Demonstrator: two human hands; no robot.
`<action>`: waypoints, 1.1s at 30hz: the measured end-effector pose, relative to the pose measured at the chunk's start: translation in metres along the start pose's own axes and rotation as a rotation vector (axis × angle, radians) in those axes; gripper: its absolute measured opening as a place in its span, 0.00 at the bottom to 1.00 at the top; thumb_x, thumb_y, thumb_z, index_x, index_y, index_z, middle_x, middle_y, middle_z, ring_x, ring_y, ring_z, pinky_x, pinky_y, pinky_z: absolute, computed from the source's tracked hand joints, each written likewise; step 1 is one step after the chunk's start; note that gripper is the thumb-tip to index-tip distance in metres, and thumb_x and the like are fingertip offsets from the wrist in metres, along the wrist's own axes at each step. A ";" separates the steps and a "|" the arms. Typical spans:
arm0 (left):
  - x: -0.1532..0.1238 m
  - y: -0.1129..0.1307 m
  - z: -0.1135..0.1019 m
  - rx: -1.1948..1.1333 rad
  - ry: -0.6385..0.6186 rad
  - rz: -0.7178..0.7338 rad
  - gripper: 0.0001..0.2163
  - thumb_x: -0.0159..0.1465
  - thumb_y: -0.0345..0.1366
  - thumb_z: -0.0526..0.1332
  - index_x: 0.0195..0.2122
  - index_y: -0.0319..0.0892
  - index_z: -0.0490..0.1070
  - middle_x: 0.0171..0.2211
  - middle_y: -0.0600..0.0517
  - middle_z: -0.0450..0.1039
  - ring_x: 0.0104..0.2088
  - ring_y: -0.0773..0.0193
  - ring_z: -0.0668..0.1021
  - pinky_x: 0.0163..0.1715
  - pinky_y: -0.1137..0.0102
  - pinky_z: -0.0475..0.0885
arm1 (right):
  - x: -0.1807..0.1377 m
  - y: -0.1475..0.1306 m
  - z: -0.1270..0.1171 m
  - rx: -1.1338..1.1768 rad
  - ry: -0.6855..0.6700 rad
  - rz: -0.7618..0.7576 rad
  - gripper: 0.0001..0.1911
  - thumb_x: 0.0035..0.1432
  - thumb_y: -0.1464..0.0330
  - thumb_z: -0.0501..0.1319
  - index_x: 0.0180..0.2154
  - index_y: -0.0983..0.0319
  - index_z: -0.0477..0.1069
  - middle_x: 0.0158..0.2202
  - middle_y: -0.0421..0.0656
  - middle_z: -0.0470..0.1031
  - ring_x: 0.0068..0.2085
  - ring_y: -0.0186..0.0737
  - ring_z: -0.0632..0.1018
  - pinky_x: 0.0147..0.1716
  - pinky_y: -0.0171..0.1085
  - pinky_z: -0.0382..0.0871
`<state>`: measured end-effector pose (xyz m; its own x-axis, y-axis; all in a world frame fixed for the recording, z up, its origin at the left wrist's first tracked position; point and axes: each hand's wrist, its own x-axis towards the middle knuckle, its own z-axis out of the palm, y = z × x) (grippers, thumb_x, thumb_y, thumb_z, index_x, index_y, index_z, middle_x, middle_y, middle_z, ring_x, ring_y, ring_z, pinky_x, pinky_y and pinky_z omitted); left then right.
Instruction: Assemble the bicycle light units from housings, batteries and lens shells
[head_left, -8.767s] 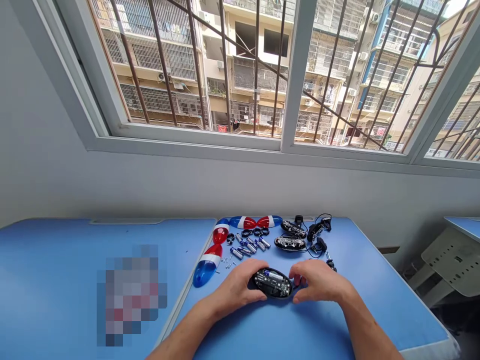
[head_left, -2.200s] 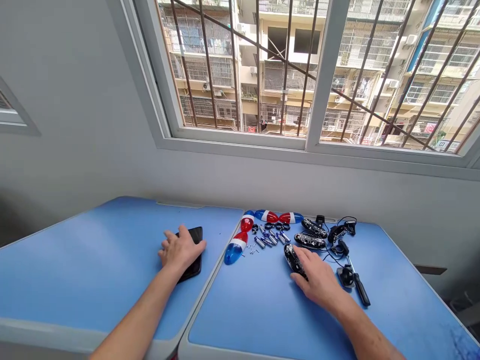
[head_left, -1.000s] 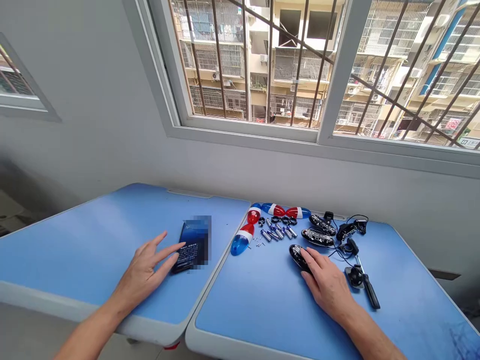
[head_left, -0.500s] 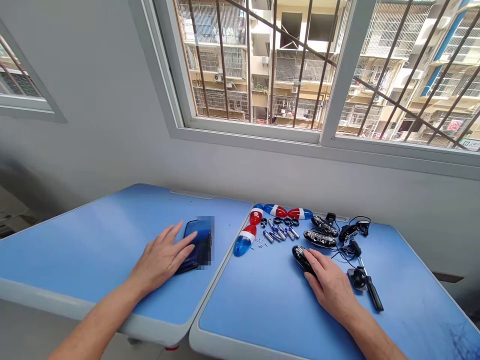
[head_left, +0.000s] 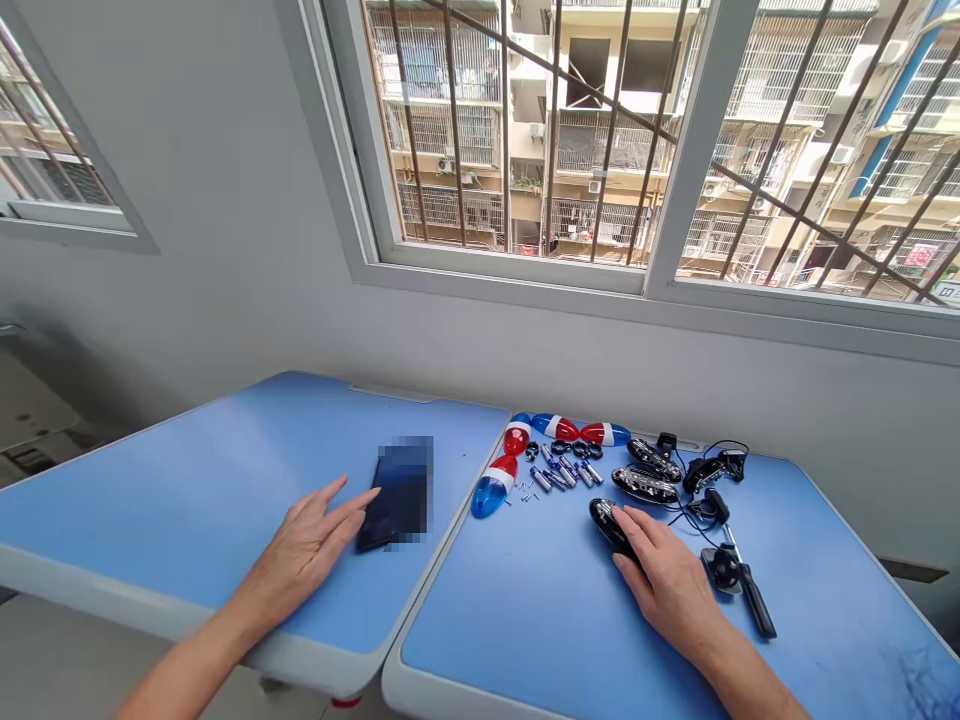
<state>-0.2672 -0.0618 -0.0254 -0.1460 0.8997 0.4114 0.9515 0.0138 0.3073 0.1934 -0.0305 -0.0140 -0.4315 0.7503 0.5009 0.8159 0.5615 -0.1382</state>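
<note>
On the left table lies a dark smartphone, flat, partly blurred out. My left hand is beside it with fingers spread, and the index fingertip reaches the phone's left edge. Over on the right table, my right hand has its thumb and fingers around a black oval light housing, which rests on the tabletop. Its lower end is hidden under the fingers. Beyond it sit two similar housings with shiny tops, one nearer and another behind.
Red, white and blue covers line the right table's back left. Beside them are batteries, black clamp rings and small screws. Cabled black parts and a black-handled screwdriver lie to the right. A seam divides the blue tables.
My left hand has drawn back left and down from over the phone, uncovering more of it. My right hand stays on the light housing. The view has shifted slightly.
</note>
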 end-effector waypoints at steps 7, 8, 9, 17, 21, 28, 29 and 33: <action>-0.003 -0.008 0.007 0.007 -0.036 0.008 0.23 0.66 0.47 0.47 0.56 0.53 0.73 0.62 0.50 0.65 0.64 0.47 0.63 0.61 0.52 0.61 | 0.000 -0.001 -0.001 -0.010 -0.016 0.002 0.23 0.63 0.70 0.54 0.60 0.61 0.65 0.54 0.51 0.74 0.49 0.49 0.78 0.43 0.45 0.77; -0.001 -0.010 0.010 0.013 -0.024 -0.002 0.23 0.66 0.47 0.47 0.57 0.51 0.72 0.62 0.49 0.65 0.64 0.47 0.62 0.61 0.52 0.61 | 0.000 -0.001 -0.001 -0.010 -0.016 0.005 0.23 0.63 0.70 0.54 0.60 0.61 0.65 0.54 0.51 0.74 0.49 0.49 0.78 0.43 0.46 0.77; 0.000 -0.011 0.012 0.020 -0.013 -0.009 0.24 0.66 0.47 0.46 0.58 0.49 0.71 0.62 0.47 0.64 0.64 0.46 0.62 0.61 0.51 0.61 | 0.000 -0.001 -0.001 -0.009 -0.013 0.008 0.23 0.63 0.70 0.54 0.60 0.61 0.65 0.55 0.51 0.74 0.49 0.49 0.78 0.43 0.46 0.77; 0.004 -0.004 0.012 0.105 -0.078 -0.061 0.25 0.67 0.49 0.46 0.60 0.49 0.69 0.63 0.45 0.62 0.64 0.41 0.62 0.60 0.48 0.61 | -0.001 0.001 0.001 0.002 -0.003 0.012 0.23 0.63 0.70 0.53 0.60 0.58 0.65 0.55 0.50 0.74 0.49 0.48 0.78 0.42 0.44 0.77; 0.006 0.009 0.002 0.125 -0.135 -0.065 0.26 0.67 0.49 0.46 0.60 0.46 0.69 0.63 0.39 0.61 0.63 0.36 0.63 0.58 0.46 0.63 | 0.000 0.001 0.000 -0.003 -0.007 0.010 0.23 0.63 0.70 0.54 0.60 0.59 0.65 0.55 0.49 0.74 0.49 0.47 0.78 0.43 0.43 0.77; 0.008 0.020 -0.004 0.139 -0.149 -0.085 0.24 0.68 0.46 0.46 0.59 0.48 0.71 0.64 0.40 0.61 0.64 0.37 0.62 0.57 0.44 0.63 | 0.000 -0.001 -0.001 -0.015 -0.036 0.013 0.23 0.63 0.70 0.53 0.60 0.62 0.65 0.55 0.51 0.73 0.50 0.49 0.77 0.44 0.45 0.77; 0.008 0.021 -0.004 0.144 -0.154 -0.088 0.24 0.69 0.46 0.45 0.59 0.48 0.70 0.64 0.40 0.61 0.64 0.37 0.62 0.57 0.44 0.63 | 0.000 -0.001 -0.002 -0.016 -0.041 0.014 0.23 0.63 0.70 0.53 0.60 0.62 0.65 0.55 0.51 0.73 0.50 0.49 0.77 0.44 0.45 0.77; 0.006 0.015 -0.001 0.128 -0.133 -0.062 0.26 0.69 0.46 0.43 0.61 0.44 0.68 0.65 0.39 0.58 0.64 0.39 0.61 0.59 0.47 0.61 | 0.000 0.000 -0.002 -0.018 -0.042 0.012 0.23 0.64 0.70 0.53 0.60 0.62 0.64 0.55 0.51 0.73 0.50 0.49 0.77 0.44 0.45 0.77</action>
<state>-0.2539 -0.0564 -0.0175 -0.1767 0.9449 0.2755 0.9697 0.1192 0.2132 0.1938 -0.0312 -0.0119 -0.4368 0.7714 0.4628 0.8279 0.5460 -0.1287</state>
